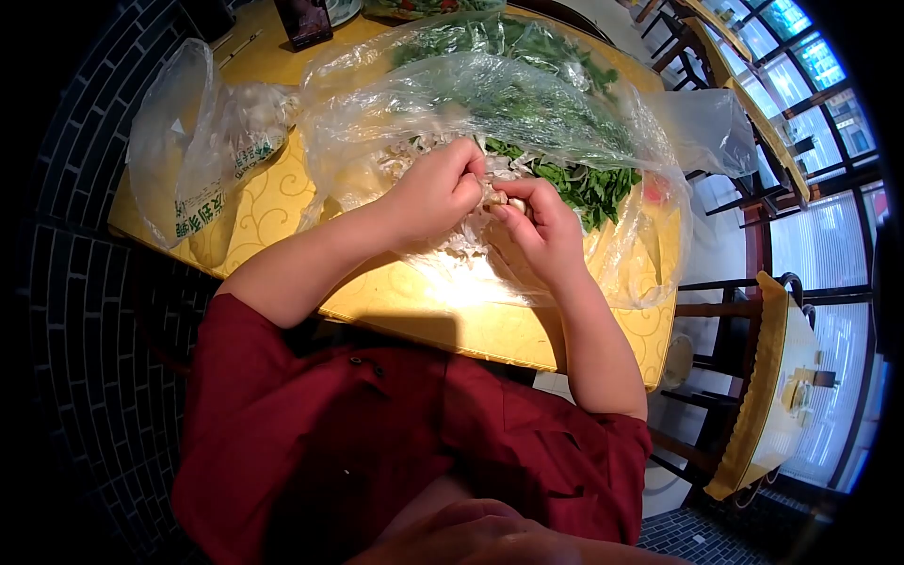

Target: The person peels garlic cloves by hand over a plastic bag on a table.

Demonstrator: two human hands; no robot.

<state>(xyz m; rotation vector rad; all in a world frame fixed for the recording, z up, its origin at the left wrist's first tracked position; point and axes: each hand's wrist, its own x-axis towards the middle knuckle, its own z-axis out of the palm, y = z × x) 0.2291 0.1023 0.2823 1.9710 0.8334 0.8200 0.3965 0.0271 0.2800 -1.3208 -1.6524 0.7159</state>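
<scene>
My left hand (439, 188) is closed, its thumb and fingers pinching one side of a small garlic bulb (496, 198). From the other side, my right hand (541, 229) grips the same garlic between thumb and forefinger. Under both hands, pale papery garlic skins (460, 243) lie scattered on clear plastic. Green leaves (591, 191) are heaped just beyond my right hand. A large clear plastic bag (377, 85) covers more greens behind them. To the left stands a thin bag with green print (193, 202), with whole garlic bulbs (256, 105) in its mouth.
The table has a yellow patterned cloth (405, 330). Near its far edge are a dark upright box or phone (303, 21), a thin stick (241, 49) and a pale dish (345, 11). Another yellow-covered table (777, 377) is at right; a dark brick wall (89, 282) bounds the left.
</scene>
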